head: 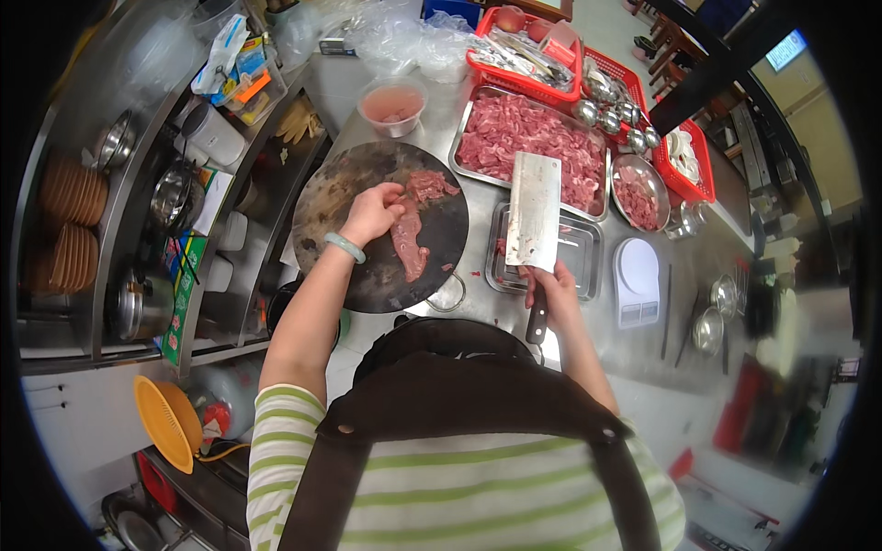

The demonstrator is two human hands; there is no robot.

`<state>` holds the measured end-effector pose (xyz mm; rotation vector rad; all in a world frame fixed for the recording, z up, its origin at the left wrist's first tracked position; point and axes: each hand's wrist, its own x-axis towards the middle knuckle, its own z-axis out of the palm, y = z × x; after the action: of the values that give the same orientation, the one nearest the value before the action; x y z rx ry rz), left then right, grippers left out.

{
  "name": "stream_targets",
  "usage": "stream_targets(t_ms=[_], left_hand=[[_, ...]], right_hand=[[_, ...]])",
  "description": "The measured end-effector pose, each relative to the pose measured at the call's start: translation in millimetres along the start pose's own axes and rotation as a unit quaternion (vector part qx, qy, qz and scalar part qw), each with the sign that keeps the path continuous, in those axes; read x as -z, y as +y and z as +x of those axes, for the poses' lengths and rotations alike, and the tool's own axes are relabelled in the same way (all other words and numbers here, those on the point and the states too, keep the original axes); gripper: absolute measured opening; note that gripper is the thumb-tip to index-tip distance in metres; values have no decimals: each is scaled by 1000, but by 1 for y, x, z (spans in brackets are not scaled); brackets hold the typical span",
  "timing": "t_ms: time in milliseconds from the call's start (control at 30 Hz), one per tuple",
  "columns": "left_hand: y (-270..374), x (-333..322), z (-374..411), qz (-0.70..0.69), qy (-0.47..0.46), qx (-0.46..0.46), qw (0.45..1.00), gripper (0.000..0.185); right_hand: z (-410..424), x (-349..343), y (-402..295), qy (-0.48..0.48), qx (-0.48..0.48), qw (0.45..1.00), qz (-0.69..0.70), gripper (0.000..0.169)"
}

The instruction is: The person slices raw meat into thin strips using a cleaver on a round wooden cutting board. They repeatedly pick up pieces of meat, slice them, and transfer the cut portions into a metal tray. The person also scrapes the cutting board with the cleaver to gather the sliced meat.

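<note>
A round, dark, stained chopping block (331, 193) lies before me on the steel counter. On it, my left hand (374, 215), a pale bangle at its wrist, grips the upper end of a long strip of raw red meat (409, 241). A smaller lump of raw meat (431, 184) sits just beyond those fingertips. Away to the right, my right hand (557, 293) holds a cleaver (534, 206) by its dark riveted handle, with the broad blade pointing away from me. The blade hangs above a shallow steel tray (588, 258) and hides part of it.
Behind the cleaver stands a larger steel tray (453, 158) heaped with sliced meat (517, 131). Beside it are a steel bowl of meat (637, 193), a white kitchen scale (637, 275) and red plastic baskets (574, 89). A plastic tub of pinkish liquid (393, 105) stands behind the block. Shelves (200, 296) line the left.
</note>
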<state>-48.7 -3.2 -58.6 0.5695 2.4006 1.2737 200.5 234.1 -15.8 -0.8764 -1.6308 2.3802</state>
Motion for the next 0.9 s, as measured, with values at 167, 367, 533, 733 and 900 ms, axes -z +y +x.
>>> stream_targets(t_ms=[167, 367, 533, 733, 900], left_hand=[[4, -4, -33, 153, 175, -105, 967, 34], [-4, -40, -88, 168, 149, -237, 945, 31], [-4, -53, -111, 226, 70, -213, 948, 45], [-9, -54, -123, 242, 68, -221, 942, 49], [-8, -53, -127, 236, 69, -234, 940, 50]], right_hand=[[8, -7, 3, -117, 40, 989, -75, 34], [9, -48, 29, -93, 352, 735, -572, 51], [19, -74, 51, -91, 362, 674, -638, 44], [24, -74, 61, -114, 341, 649, -670, 47], [21, -73, 57, -115, 339, 653, -668, 46]])
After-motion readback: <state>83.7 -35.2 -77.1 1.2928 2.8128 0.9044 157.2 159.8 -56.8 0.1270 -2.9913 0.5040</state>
